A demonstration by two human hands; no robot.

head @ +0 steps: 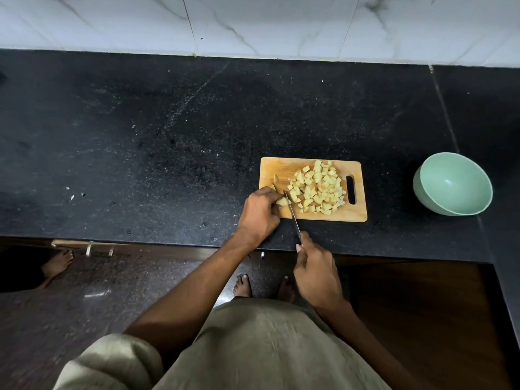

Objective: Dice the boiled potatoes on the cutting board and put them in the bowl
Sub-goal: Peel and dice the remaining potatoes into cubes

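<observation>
Black speckled stone table (168,142) against a white marbled tile wall (253,21); dark floor below, our bare feet at the bottom edge of the table, and another person's foot (56,264) at far left.

We note the wooden cutting board (271,170) near the front edge of the table, its handle slot pointing right. A heap of diced potato cubes (318,187) covers the right half of the board. A small uncut potato piece (282,202) lies at the board's left front corner, and one more sliver (275,178) sits just behind it.

Left hand (260,212): fingers curled down onto the uncut piece, pinning it to the board. Right hand (316,273): clenched round the handle of the knife (292,218), well back, off the front of the table. The blade runs from that hand forward and slightly left, its tip touching the held piece just right of the left fingertips.

The pale green bowl (453,184) stands on the table right of the board, apart from it, nothing visible inside.

Judgement: dicing is nearly done; none transferred yet. The bowl lies on the right-hand side, beyond the handle end, so the board's long axis points toward it. The right hand is the nearer one for the sweep or carry.
</observation>
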